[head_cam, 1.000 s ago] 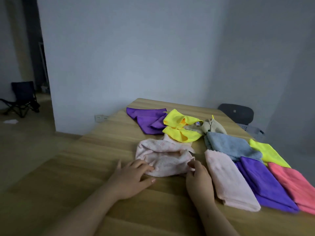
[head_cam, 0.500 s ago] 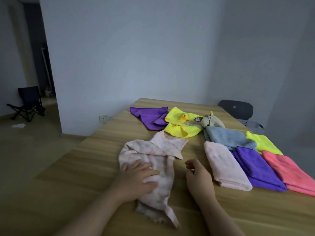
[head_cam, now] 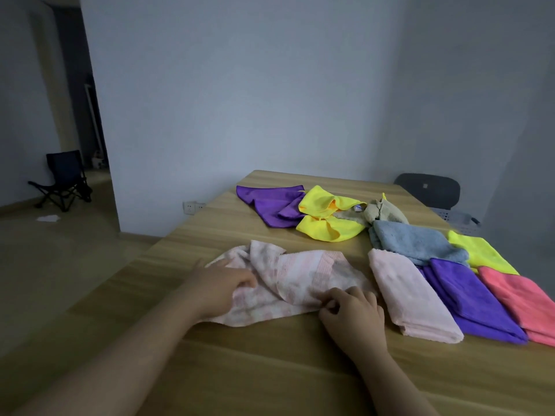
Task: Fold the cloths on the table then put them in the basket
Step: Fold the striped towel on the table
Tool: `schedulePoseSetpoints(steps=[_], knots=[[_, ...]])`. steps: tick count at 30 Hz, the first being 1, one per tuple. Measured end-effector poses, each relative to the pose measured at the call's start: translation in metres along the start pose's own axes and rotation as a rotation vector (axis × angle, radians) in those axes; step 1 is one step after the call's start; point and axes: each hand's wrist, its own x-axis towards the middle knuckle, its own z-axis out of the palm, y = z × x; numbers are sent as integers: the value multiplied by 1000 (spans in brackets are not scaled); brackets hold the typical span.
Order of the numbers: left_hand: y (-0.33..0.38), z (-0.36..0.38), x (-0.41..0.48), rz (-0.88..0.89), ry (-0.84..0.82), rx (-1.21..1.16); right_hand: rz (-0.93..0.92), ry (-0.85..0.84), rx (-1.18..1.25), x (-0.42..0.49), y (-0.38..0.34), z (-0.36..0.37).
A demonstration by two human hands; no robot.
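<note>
A pale pink patterned cloth (head_cam: 303,274) lies rumpled and partly spread on the wooden table (head_cam: 270,370) in front of me. My left hand (head_cam: 216,288) rests on its left part with fingers curled into the fabric. My right hand (head_cam: 353,313) pinches its near right edge. To the right lie folded cloths side by side: light pink (head_cam: 408,298), purple (head_cam: 468,298), coral (head_cam: 522,304), blue (head_cam: 414,241) and lime yellow (head_cam: 480,250). Farther back sit unfolded purple (head_cam: 270,202), yellow (head_cam: 327,214) and beige (head_cam: 384,210) cloths.
A grey basket (head_cam: 456,217) shows just past the table's far right edge, beside a dark chair back (head_cam: 429,190). A white wall stands behind the table. On the left floor stands a folding chair (head_cam: 64,181) by a doorway.
The pink patterned cloth has been turned and spread sideways across the table. My left hand shifted left on it, and my right hand moved onto its near edge and took hold.
</note>
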Motion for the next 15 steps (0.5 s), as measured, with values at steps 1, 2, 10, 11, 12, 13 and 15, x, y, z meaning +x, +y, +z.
schedulePoseSetpoints(steps=[1, 2, 10, 11, 12, 13, 15], knots=[[2, 1, -1, -52, -10, 30, -1, 29, -18, 0, 0, 0], [4, 4, -1, -94, -18, 12, -2, 53, -19, 0, -1, 0], [-9, 37, -16, -44, 286, -299, -248, -89, 96, -7, -2, -3], [-15, 38, -17, -24, 261, -305, -271, -81, 109, -7, -5, -3], [-18, 38, -17, -11, 231, -300, -280, -57, 123, -8, -7, -3], [-21, 38, -16, -9, 218, -296, -281, -24, 128, -8, -9, -2], [-24, 38, -15, -25, 227, -369, -291, 11, 63, -7, -12, 0]])
